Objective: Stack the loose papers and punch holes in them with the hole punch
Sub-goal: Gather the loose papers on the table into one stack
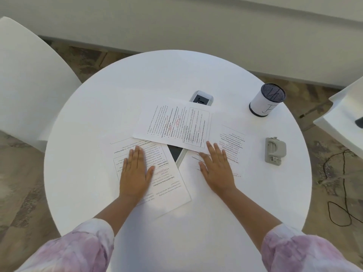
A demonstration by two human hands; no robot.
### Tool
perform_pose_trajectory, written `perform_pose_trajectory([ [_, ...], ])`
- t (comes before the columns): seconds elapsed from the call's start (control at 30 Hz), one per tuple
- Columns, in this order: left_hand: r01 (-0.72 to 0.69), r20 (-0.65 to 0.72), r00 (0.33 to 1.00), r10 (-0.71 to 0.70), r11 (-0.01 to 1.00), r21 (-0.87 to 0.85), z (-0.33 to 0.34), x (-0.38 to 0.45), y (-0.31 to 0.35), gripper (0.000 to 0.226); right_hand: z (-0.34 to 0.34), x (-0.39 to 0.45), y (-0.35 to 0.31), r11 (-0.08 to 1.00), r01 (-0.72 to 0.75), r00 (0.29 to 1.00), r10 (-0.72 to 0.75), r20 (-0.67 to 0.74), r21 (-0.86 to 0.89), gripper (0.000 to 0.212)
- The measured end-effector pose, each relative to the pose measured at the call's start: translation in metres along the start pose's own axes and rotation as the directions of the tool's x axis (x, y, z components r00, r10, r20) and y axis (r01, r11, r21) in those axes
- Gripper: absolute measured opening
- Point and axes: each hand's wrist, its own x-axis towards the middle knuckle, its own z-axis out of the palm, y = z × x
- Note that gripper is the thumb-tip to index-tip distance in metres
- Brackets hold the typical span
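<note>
- While spread loose across round tabletop (pixel 94 118): three printed papers (pixel 172 124), overlapping, black text, red marks.
- Left hand (pixel 135 171), right hand (pixel 216 169): flat, open, pressing sheets, gripping nothing.
- Grey hole punch (pixel 274 150): right, apart.
- Print too small to read.

Bright, even daylight nearly washes out the round white surface (pixel 121 107); shadows stay faint, edges bend and soften.
</note>
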Motion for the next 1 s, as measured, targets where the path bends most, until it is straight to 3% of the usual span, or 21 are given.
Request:
perform_pose_trajectory([
  [0.1,0.221,-0.091,0.971,-0.220,0.975,0.003,-0.008,-0.002,-0.006,0.070,-0.003,0.005,-0.009,0.998,0.052,0.998,-0.051,-0.028,0.035,0.022],
  [0.17,0.376,-0.101,0.920,-0.379,0.926,-0.041,-0.014,-0.004,-0.009,0.069,-0.003,0.008,-0.013,0.996,0.063,0.998,-0.063,0.000,0.056,0.025],
  [0.27,0.503,-0.119,0.848,-0.517,0.854,-0.133,-0.018,-0.013,-0.007,0.075,-0.002,0.013,-0.018,0.996,0.055,0.996,-0.059,0.063,0.072,0.034],
  [0.47,0.642,-0.052,0.754,-0.655,0.752,-0.148,-0.022,-0.022,-0.005,0.094,-0.001,0.023,-0.025,0.999,0.044,0.982,-0.044,0.184,0.005,0.044],
  [0.63,0.684,-0.042,0.713,-0.700,0.707,-0.179,-0.030,-0.011,-0.005,0.087,-0.007,0.023,-0.030,0.998,0.045,0.969,-0.034,0.245,-0.039,0.047],
  [0.73,0.706,-0.021,0.692,-0.722,0.683,-0.187,-0.034,-0.005,-0.004,0.082,-0.016,0.025,-0.034,0.997,0.066,0.978,-0.056,0.202,-0.042,0.043],
  [0.9,0.732,0.007,0.665,-0.747,0.650,-0.204,-0.037,0.002,-0.002,0.082,-0.031,0.023,-0.039,0.999,0.027,0.996,-0.030,-0.083,-0.041,0.037],
  [1.0,0.730,0.019,0.669,-0.743,0.653,-0.203,-0.039,0.007,0.001,0.081,-0.035,0.020,-0.038,0.998,0.059,0.987,-0.060,-0.148,-0.008,0.037],
])
